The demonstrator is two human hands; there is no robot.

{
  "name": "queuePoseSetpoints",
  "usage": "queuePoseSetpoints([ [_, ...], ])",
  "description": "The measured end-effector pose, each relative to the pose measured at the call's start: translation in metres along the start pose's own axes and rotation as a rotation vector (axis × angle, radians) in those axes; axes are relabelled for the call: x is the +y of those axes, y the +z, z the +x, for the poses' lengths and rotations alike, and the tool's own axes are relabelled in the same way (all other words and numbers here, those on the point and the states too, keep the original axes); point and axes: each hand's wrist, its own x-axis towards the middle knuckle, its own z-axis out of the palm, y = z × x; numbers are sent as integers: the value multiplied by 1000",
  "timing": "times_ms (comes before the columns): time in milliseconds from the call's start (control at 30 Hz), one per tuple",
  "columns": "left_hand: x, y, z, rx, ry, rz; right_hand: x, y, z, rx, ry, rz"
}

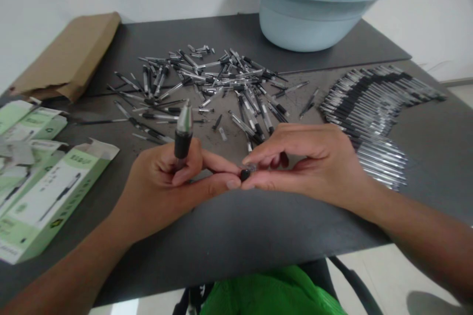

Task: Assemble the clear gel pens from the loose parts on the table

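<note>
My left hand (168, 179) is closed around a pen (184, 133), which stands up between the curled fingers, its black grip and clear conical end on top. The thumb and forefinger of that hand also pinch a small black-and-clear piece, perhaps a pen cap (247, 172). From the other side my right hand (314, 157) pinches the same small piece between thumb and fingertips. Fingers hide much of it. Behind both hands lies a loose heap of clear and black pen parts (221, 76) on the dark table (236, 236).
Several pens (369, 103) lie side by side in a curved row at right. A light blue basin (299, 15) stands at the back. On the left are a brown paper bag (70, 54) and green-and-white pen boxes (55, 197). The table's front edge is near my green clothing (269, 293).
</note>
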Motion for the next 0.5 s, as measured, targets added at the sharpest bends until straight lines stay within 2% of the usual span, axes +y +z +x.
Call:
queuePoseSetpoints([
  [267, -1, 3, 8, -96, -94, -214, 3, 3, 0, -11, -40, 40],
  [500, -8, 0, 11, -200, -130, -310, 0, 6, -2, 20, 40, 78],
])
